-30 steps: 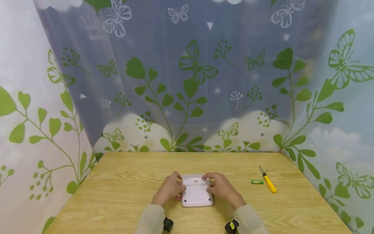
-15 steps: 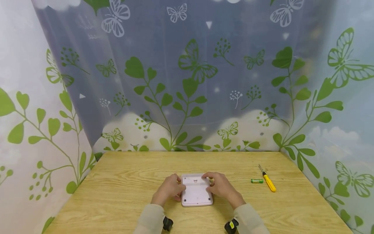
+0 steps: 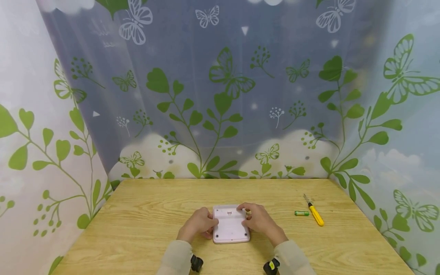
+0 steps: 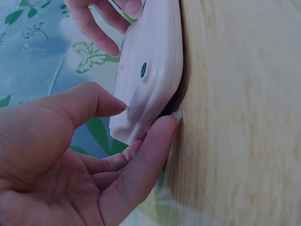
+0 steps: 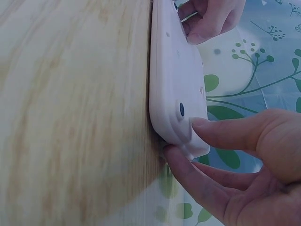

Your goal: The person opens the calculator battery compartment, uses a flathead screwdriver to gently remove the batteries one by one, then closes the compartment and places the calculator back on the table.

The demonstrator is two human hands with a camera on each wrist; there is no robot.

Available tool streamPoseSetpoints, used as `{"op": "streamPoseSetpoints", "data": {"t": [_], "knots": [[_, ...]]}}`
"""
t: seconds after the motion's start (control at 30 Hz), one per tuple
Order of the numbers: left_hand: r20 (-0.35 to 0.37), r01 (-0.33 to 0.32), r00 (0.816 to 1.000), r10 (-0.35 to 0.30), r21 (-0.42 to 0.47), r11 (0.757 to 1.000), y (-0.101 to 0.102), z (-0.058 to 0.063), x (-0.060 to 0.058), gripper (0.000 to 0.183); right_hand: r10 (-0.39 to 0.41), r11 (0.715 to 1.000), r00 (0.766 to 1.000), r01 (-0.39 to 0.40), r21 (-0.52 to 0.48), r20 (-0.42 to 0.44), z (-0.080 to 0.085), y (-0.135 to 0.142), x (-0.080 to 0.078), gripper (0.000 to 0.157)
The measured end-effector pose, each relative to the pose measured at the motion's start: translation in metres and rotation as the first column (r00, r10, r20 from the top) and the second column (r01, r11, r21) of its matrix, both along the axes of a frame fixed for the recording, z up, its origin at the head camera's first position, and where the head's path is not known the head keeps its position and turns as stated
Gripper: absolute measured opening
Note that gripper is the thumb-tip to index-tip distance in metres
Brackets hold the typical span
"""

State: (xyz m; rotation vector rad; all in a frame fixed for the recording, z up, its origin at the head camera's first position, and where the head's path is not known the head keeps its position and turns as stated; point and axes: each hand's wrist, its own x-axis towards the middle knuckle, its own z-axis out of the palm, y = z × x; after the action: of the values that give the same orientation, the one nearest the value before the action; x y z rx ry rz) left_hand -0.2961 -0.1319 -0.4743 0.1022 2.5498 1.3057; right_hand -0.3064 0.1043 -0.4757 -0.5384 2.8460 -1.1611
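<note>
A pale pink calculator [image 3: 231, 227] lies face down on the table, its back with dark round feet and a small latch facing up. At its left edge my left hand [image 3: 196, 223] holds it, thumb on the back and fingers at the side and underneath. My right hand [image 3: 260, 219] grips the opposite edge, with the index finger near the far right corner and the thumb lower on the back. In the left wrist view, the calculator [image 4: 153, 52] has a fingertip tucked under its rim. The right wrist view shows a similar pinch on the calculator [image 5: 181, 80]. Its front is hidden.
To the right on the wooden table [image 3: 154, 198] lie a green battery [image 3: 301, 213] and a screwdriver [image 3: 316, 215] with a yellow handle. A curtain [image 3: 185, 57] printed with leaves and butterflies hangs behind the table's far edge.
My left index finger has come down slightly along the calculator's left edge. The right hand and the calculator look nearly unmoved.
</note>
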Motion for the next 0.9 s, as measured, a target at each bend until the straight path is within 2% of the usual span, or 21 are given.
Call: {"op": "streamPoseSetpoints", "data": {"t": [0.2,0.37,0.6,0.77,0.9], "knots": [[-0.015,0.027,1.0,-0.027,-0.011,1.0,0.0002,0.0015,0.0008,0.014,-0.005,1.0,1.0,0.005,0.005,-0.006,-0.0011,-0.0005,0.0006,0.039],[-0.001,0.046,0.999,-0.046,0.02,0.999,0.0005,0.0035,0.0014,0.016,-0.012,1.0,1.0,0.012,0.01,-0.018,-0.001,-0.0005,0.0004,0.039],[0.01,0.038,0.999,-0.039,0.055,0.998,0.0011,0.0067,0.0016,0.031,-0.015,1.0,0.999,0.015,0.023,-0.029,-0.0009,-0.0008,0.001,0.039],[-0.035,0.034,0.999,-0.03,0.128,0.991,0.0016,0.0056,0.0018,0.035,-0.026,0.999,0.999,0.027,0.026,-0.024,-0.0003,-0.0004,0.0005,0.04],[-0.052,0.019,0.999,-0.012,0.138,0.99,0.0025,0.0071,0.0015,0.034,-0.033,0.999,0.999,0.033,0.029,-0.015,0.0008,-0.0005,-0.0002,0.04]]}}
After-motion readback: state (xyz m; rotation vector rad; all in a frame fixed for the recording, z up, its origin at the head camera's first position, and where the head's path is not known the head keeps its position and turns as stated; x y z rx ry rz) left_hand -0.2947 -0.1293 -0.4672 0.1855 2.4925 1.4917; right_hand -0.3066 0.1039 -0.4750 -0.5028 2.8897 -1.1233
